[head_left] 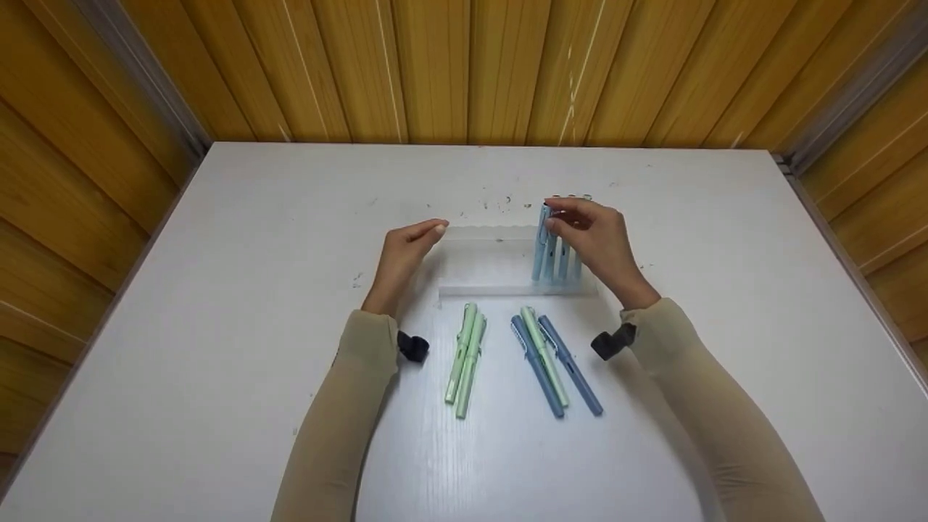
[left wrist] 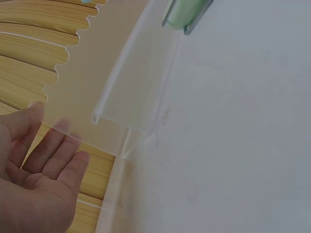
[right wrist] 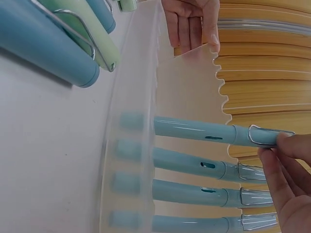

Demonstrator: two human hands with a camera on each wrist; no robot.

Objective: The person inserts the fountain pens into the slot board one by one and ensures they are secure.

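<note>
Pens going into clear rack, no legible branding anywhere.

Head: clear plastic rack [head_left: 500, 264] sat mid-worktop [head_left: 217, 290] with four light blue pens [head_left: 554, 254] upright at its right end. Right hand [head_left: 598, 239] pinched the top of the leftmost one; left hand [head_left: 406, 254] relaxed, fingertips on the rack's left end. Two green pens [head_left: 464, 360] and a blue/green trio [head_left: 552, 362] lay just in front.
Left wrist: fingers [left wrist: 48, 160] spread loosely against the rack's scalloped wall [left wrist: 77, 92].
Right wrist: fingertips [right wrist: 284, 162] pinched the top pen's [right wrist: 204, 132] clip end; four pens sat in the rack [right wrist: 131, 160].
</note>
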